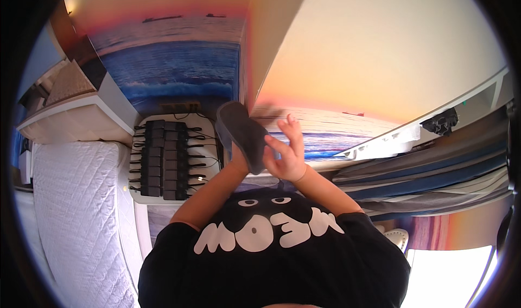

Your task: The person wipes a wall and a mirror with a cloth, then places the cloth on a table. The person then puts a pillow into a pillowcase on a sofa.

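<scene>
A dark grey slipper or shoe (244, 135) is held up before my chest, its flat sole facing me. My left hand (238, 156) grips it from the far side, with most of the fingers hidden behind the sole. Beside its lower right edge is my right hand (286, 155), fingers spread and curved, with nothing seen in them. Whether the right fingertips touch the sole's edge I cannot tell.
On the left, a white table (140, 116) bears rows of black boxes (165, 157) with straps and cables. Past it lies a quilted mattress (81, 210). A seascape-covered wall (317, 88) rises ahead, and striped curtains (427, 182) hang at right.
</scene>
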Demonstrator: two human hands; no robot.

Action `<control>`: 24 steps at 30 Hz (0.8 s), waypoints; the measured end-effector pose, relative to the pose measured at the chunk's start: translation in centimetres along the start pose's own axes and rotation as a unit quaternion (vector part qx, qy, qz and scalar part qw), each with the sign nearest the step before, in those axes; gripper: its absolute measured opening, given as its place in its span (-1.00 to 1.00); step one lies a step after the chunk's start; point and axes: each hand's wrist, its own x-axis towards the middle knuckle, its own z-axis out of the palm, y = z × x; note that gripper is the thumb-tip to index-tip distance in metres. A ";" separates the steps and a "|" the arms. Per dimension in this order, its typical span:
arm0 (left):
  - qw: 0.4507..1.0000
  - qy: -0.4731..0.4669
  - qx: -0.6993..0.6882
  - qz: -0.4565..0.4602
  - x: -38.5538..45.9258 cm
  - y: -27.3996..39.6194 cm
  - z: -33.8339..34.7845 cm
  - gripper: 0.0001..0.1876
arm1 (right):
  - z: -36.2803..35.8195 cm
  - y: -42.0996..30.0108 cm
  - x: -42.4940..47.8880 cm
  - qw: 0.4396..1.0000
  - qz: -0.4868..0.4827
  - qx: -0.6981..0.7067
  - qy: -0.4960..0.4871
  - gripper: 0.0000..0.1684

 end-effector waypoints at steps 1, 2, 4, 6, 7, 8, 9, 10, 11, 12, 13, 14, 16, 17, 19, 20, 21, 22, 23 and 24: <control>0.995 -0.009 0.090 0.037 0.1 0.6 0.1 -0.55 | 0.0 -0.2 -0.2 1.000 0.011 0.005 -0.019 -0.45; 0.966 -0.017 0.235 0.110 1.1 3.2 -0.3 -0.48 | 0.0 -0.4 -0.5 0.999 0.028 0.008 -0.038 -0.45; 0.882 0.026 0.417 0.220 3.6 7.5 -0.7 -0.42 | 0.1 -1.1 -0.1 0.996 0.049 -0.015 -0.067 -0.44; 0.820 0.116 0.477 0.294 7.0 10.2 1.0 -0.42 | -0.5 -1.8 0.7 0.994 0.072 -0.065 -0.058 -0.43; 0.806 0.066 0.506 0.301 7.8 11.8 1.2 -0.41 | -1.0 -2.4 1.5 0.992 0.082 -0.098 -0.026 -0.43; 0.789 0.017 0.531 0.308 8.6 13.5 1.5 -0.39 | -1.3 -2.6 2.0 0.987 0.093 -0.132 0.006 -0.42; 0.815 -0.021 0.498 0.295 9.5 16.1 1.8 -0.38 | -1.3 -2.5 1.8 0.987 0.060 -0.142 0.047 -0.41; 0.818 -0.038 0.490 0.298 10.3 17.9 2.5 -0.42 | -1.6 -2.1 1.3 0.989 0.026 -0.134 0.058 -0.42; 0.818 -0.010 0.481 0.315 10.9 18.2 3.0 -0.45 | -1.6 -1.8 0.7 0.990 -0.009 -0.122 0.070 -0.43; 0.817 0.017 0.469 0.335 11.3 18.4 3.6 -0.48 | -1.6 -1.3 0.0 0.989 -0.045 -0.112 0.083 -0.44; 0.803 0.036 0.489 0.339 11.3 17.8 4.1 -0.50 | -1.4 -0.8 -1.0 0.990 -0.042 -0.108 0.075 -0.42; 0.787 0.056 0.508 0.345 11.2 16.8 4.4 -0.51 | -1.2 -0.5 -2.0 0.992 -0.024 -0.106 0.068 -0.40; 0.774 0.072 0.535 0.331 10.6 15.4 4.7 -0.54 | -1.2 0.1 -3.3 0.993 0.011 -0.104 0.058 -0.36; 0.765 0.090 0.537 0.345 10.6 14.4 4.2 -0.54 | -1.2 -0.2 -3.3 0.995 0.057 -0.068 0.034 -0.29; 0.765 0.091 0.539 0.340 10.0 13.5 3.8 -0.54 | -1.1 1.8 -4.2 0.996 0.034 -0.086 0.006 -0.29; 0.737 0.093 0.557 0.371 10.1 12.7 3.6 -0.53 | -1.2 3.6 -5.1 0.995 -0.012 -0.098 -0.007 -0.30; 0.752 0.057 0.543 0.369 9.9 12.8 3.1 -0.53 | -1.3 4.9 -5.0 0.993 -0.039 -0.112 -0.020 -0.38; 0.765 0.020 0.529 0.367 9.6 13.0 2.6 -0.53 | -1.7 5.7 -5.3 0.994 -0.047 -0.099 -0.009 -0.43; 0.775 -0.013 0.517 0.363 9.4 13.4 1.8 -0.53 | -2.2 5.9 -4.8 0.998 -0.026 -0.063 0.002 -0.44; 0.820 -0.068 0.452 0.345 9.1 14.2 1.2 -0.54 | -2.6 6.1 -4.7 1.000 -0.003 -0.028 0.014 -0.45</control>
